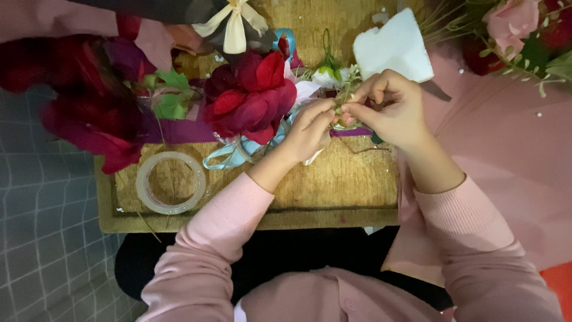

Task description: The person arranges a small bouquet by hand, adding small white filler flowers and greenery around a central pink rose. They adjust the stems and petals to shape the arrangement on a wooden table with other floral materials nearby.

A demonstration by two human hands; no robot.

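My left hand (310, 128) and my right hand (390, 107) meet over a small wooden table (333, 179), fingertips pinched together on a small sprig of greenery with white buds (339, 80). Just left of my hands lies a dark red artificial flower (250, 98) with a light blue ribbon (229, 154) curling under it. Both arms wear pink sleeves. What sits between my fingertips is mostly hidden by the fingers.
A roll of clear tape (171, 182) lies on the table's left part. More red flowers (89, 101) with green leaves hang off the left edge. A white foam piece (396, 45) sits behind my right hand, pink fabric (512, 149) on the right, grey tiled floor (42, 226) on the left.
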